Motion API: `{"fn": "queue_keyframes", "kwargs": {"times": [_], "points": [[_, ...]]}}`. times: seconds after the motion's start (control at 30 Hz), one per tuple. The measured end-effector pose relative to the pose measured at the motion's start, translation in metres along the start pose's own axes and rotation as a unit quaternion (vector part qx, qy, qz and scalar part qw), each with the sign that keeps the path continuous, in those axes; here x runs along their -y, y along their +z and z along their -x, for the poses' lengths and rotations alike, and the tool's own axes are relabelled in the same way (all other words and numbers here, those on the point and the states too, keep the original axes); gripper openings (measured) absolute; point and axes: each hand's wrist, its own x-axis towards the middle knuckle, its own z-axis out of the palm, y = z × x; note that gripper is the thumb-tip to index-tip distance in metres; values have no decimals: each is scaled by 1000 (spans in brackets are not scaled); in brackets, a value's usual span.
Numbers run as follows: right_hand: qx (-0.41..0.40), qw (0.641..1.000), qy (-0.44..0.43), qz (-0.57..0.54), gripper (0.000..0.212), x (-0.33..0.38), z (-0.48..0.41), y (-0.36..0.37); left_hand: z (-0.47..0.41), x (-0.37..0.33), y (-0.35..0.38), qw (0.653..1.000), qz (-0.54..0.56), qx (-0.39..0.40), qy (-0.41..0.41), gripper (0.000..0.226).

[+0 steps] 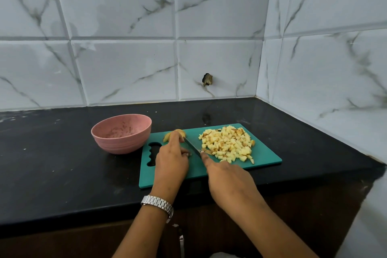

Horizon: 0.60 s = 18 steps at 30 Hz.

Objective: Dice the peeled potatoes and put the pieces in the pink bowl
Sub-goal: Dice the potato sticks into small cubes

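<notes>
Dicing potato point(166, 137) on the board point(267, 158)
Left hand point(171, 159) curls over the potato; right hand point(228, 180) grips the knife point(192, 146), forefinger along its blade, beside the heaped dice point(228, 144).

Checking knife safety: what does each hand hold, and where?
The right hand grips the knife at its handle end, forefinger on the blade's spine; the left hand holds the potato piece from above.

the board point(269, 159) lies on the desk point(62, 163), the bowl point(122, 142) just beside it, left of the left fingers point(174, 138). under these fingers lies a potato piece point(166, 137). the knife point(191, 145) is between them and the right fingers point(206, 158); the cubes point(228, 144) lie on the board, right of both.
</notes>
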Motion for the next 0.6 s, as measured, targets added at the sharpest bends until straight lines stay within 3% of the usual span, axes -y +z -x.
{"fn": "queue_keyframes", "kwargs": {"times": [0.13, 0.23, 0.3, 0.43, 0.6], "points": [[-20, 999, 30, -28, 72, -12, 2, -1, -5, 1, -2, 999, -29, 10, -39, 28], [-17, 997, 27, -67, 68, -19, 9, -3, -15, -3, -8, 994, -30, 99, -23, 19], [-26, 994, -1, -107, 59, -25, 17, -5, -22, -4, -17, 986, 27, 156, -47, 29], [0, 985, -37, -169, 51, -32, 32, -9, -43, 8, -35, 996, 6, 62, -59, 32], [-19, 988, 0, -153, 52, -38, 19, -11, -73, 5, -24, 986, -92, 139, -4, 28]]}}
